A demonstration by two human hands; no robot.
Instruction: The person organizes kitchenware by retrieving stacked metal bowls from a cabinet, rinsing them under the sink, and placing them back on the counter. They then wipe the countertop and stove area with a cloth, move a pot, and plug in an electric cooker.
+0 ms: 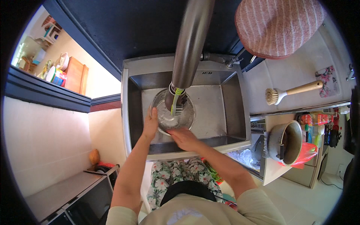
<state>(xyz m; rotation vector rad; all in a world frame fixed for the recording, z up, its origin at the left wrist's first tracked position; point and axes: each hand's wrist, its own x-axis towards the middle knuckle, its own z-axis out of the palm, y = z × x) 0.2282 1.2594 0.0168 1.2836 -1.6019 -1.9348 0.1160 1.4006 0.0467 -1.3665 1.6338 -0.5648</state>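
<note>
A round metal bowl [185, 119] is in the stainless-steel sink [209, 112], left of its middle, under the spout. My left hand [151, 123] grips the left side of its rim. At the near rim, my right hand [184, 138] holds the bowl, its fingers pointing left and slightly blurred. The bowl's inside looks wet and shiny. A thick metal faucet spout [192, 42] comes down over the bowl and hides part of it. In front of the spout's end is a green toothbrush-like brush [175, 102], bristles to the right.
A wooden-handled scrub brush [295, 88] lies on the right counter [295, 66]. A pink striped cloth pad [277, 26] hangs above it. Lower right stands a large metal pot [285, 143] beside a red plastic bag [308, 154]. A low cabinet [64, 194] is at left.
</note>
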